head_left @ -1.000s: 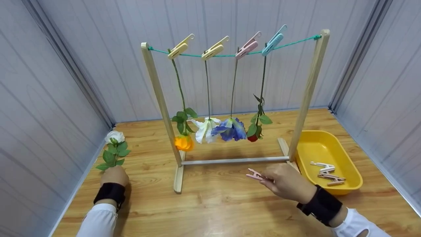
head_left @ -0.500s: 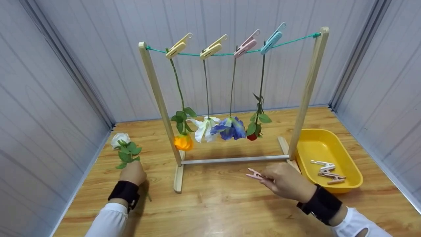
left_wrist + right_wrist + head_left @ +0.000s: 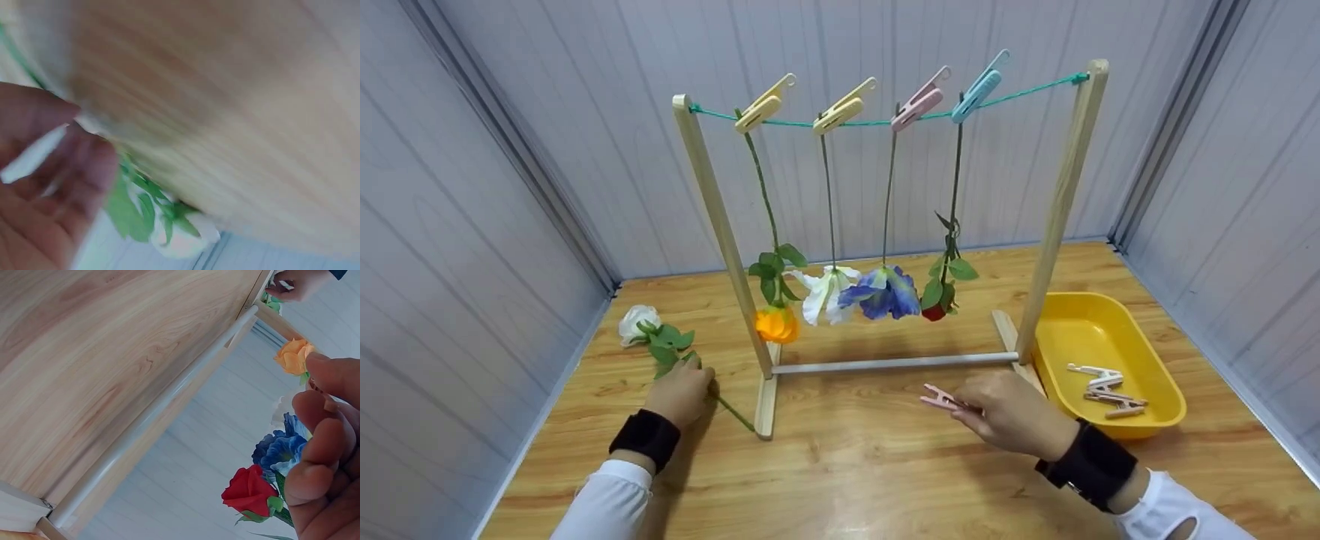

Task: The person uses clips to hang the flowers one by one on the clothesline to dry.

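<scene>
My left hand [image 3: 681, 391] pinches the green stem of a white rose [image 3: 640, 325] low over the left side of the table. Its bloom points to the back left, and the stem's end reaches the foot of the wooden rack. In the left wrist view, the rose's leaves and bloom [image 3: 183, 239] show beyond the fingertips. My right hand [image 3: 1012, 412] holds a pink clothespin [image 3: 940, 398] between thumb and fingers, in front of the rack's lower bar. The clothespin's jaws point left; my fingers cover its other end.
A wooden rack [image 3: 1059, 202] carries a green cord [image 3: 1035, 88]. From it hang an orange rose [image 3: 777, 325], a white flower [image 3: 829, 296], a blue flower [image 3: 885, 292] and a red rose [image 3: 934, 311], each by a clothespin. A yellow basin [image 3: 1080, 330] at right holds several clothespins [image 3: 1110, 390].
My left hand has moved right with the white rose, swinging its stem out toward the rack's left foot. The right hand and its clothespin have stayed nearly still.
</scene>
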A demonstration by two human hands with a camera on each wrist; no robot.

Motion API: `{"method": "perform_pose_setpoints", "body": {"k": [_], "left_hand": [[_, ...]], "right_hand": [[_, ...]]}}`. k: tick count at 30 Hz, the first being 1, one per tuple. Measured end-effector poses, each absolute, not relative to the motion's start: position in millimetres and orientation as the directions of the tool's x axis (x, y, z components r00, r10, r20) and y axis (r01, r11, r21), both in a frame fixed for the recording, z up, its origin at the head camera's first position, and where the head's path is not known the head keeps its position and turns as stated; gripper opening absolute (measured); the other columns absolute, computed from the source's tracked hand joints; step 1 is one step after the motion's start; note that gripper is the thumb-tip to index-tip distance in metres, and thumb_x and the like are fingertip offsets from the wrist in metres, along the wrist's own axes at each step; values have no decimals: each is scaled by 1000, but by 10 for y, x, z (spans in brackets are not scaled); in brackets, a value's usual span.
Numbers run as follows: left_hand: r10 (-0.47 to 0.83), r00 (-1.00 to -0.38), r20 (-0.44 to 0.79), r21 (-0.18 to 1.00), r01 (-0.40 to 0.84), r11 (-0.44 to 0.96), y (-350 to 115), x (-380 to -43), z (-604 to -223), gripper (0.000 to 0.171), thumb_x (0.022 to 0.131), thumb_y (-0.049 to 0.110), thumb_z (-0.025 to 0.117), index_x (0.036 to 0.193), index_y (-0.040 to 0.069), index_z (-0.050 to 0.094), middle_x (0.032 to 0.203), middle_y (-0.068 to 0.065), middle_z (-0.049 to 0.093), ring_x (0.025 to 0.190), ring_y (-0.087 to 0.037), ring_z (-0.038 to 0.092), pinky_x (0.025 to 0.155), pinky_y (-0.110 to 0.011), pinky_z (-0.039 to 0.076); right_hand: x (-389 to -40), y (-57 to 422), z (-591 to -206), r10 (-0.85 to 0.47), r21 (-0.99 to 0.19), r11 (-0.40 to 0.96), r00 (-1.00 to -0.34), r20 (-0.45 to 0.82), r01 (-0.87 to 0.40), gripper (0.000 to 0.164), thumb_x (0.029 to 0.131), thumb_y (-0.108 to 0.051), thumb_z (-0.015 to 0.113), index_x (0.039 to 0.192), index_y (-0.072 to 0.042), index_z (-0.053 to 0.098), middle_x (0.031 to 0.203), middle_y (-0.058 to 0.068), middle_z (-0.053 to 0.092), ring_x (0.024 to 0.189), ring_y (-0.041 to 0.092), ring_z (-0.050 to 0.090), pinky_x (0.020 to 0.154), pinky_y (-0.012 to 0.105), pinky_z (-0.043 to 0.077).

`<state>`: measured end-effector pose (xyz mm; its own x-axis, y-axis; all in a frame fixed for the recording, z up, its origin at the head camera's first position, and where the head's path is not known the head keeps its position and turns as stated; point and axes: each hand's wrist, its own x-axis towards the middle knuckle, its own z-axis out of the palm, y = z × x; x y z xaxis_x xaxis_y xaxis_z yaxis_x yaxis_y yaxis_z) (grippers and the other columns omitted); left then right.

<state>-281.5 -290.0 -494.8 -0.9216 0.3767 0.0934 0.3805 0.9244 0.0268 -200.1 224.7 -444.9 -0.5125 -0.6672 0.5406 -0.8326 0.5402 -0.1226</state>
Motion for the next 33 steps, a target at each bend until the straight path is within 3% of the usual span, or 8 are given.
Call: {"method": "perform_pose_setpoints", "body": {"k": [5,10,15,25,33], "left_hand": [[555,-806,206,-211,517,829,-2909,-2808,-4997,11,88,-2,83,92,5,76,92,-12,62,83,-30,63,71,-41,60],[616,-734,285,-253,562,787,-2886,-2802,-5035,10,94,7,80,89,4,72,85,-11,62,74,-29,63,64,-43,58],[683,-681,265,-287,620,730,-2831,-2751,-5035,12,92,6,80,97,3,70,89,-11,66,77,-29,66,71,-42,60],[772,-607,189,-280,720,635,-2683,-2644,-4973,16,92,-1,76,103,5,66,94,-10,66,87,-28,63,81,-40,59],[739,-574,353,-104,761,641,-2381,-2531,-4860,12,101,5,65,97,8,54,86,-5,53,79,-22,49,72,-36,44]], "right_hand": [[-2007,2244,-4458,-675,-113,538,-508,536,-835,23,85,-4,88,79,-13,68,72,-5,63,63,5,49,57,20,37],[-2012,2240,-4463,-674,-113,547,-517,528,-829,22,86,-5,87,79,-13,68,72,-5,64,63,4,50,57,20,38],[-2010,2236,-4468,-676,-119,551,-525,517,-826,22,86,-5,87,80,-13,68,72,-6,63,63,3,48,58,19,36],[-2027,2250,-4502,-664,-140,533,-515,542,-835,24,85,-4,88,78,-14,67,69,-7,59,62,0,43,56,16,30],[-2050,2254,-4410,-647,-125,565,-532,546,-815,22,88,-7,88,79,-13,69,69,-6,58,61,1,46,56,17,35]]}}
